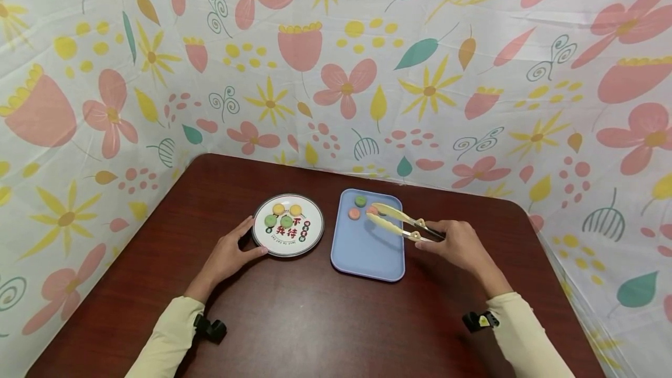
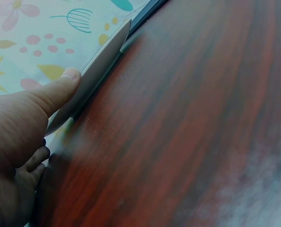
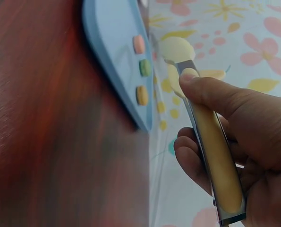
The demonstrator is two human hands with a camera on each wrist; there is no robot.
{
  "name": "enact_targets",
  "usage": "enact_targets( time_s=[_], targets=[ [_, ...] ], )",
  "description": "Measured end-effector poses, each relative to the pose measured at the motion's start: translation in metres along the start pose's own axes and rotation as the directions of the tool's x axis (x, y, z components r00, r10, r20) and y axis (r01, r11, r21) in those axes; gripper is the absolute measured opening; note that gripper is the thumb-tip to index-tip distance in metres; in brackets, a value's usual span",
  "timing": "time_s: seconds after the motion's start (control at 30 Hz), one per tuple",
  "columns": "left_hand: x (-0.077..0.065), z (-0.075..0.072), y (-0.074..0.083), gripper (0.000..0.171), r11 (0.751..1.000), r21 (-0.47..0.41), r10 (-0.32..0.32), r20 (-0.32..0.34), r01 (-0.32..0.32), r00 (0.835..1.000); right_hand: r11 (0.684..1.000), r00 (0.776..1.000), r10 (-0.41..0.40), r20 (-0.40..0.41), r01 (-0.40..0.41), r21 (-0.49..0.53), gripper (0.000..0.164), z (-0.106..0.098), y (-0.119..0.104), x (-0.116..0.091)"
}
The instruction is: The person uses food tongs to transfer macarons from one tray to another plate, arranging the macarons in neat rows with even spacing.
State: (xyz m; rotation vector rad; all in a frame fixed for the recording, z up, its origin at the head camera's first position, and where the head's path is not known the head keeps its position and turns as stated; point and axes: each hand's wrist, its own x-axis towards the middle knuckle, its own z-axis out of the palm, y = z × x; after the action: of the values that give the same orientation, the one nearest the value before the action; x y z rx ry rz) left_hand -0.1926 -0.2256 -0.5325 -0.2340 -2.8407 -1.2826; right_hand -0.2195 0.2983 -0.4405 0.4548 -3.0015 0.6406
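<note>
My left hand (image 1: 228,255) grips the near left edge of a round white plate (image 1: 273,245) with a dark rim and printed characters. In the left wrist view the thumb lies on the plate's rim (image 2: 95,71). Two yellow macarons (image 1: 295,210) and two green macarons (image 1: 286,221) sit on the plate. My right hand (image 1: 462,244) holds tongs (image 1: 401,221) with cream tips over the blue tray (image 1: 367,255). A pink macaron (image 1: 372,210) shows between the tips; whether they pinch it, I cannot tell. Beside it lie another pink macaron (image 1: 354,213) and a green macaron (image 1: 360,200).
The right wrist view also shows a yellow macaron (image 3: 142,95) on the tray, not distinct in the head view. Plate and tray stand side by side on a dark brown wooden table (image 1: 304,319). A flower-patterned cloth (image 1: 336,133) hangs behind and along the sides.
</note>
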Motion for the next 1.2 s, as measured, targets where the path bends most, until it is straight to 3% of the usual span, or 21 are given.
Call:
enact_targets(
  time_s=[0.5, 1.2],
  targets=[
    [-0.001, -0.001, 0.001, 0.099, 1.000, 0.007, -0.010, 0.000, 0.010, 1.000, 0.995, 0.996, -0.089, 0.016, 0.088, 0.049, 0.062, 0.003, -0.044, 0.030],
    [0.001, 0.000, -0.001, 0.100, 1.000, 0.010, 0.004, -0.003, -0.004, 1.000, 0.963, 0.961, -0.267, 0.076, 0.262, 0.066, 0.057, 0.039, -0.095, 0.069]
  ],
)
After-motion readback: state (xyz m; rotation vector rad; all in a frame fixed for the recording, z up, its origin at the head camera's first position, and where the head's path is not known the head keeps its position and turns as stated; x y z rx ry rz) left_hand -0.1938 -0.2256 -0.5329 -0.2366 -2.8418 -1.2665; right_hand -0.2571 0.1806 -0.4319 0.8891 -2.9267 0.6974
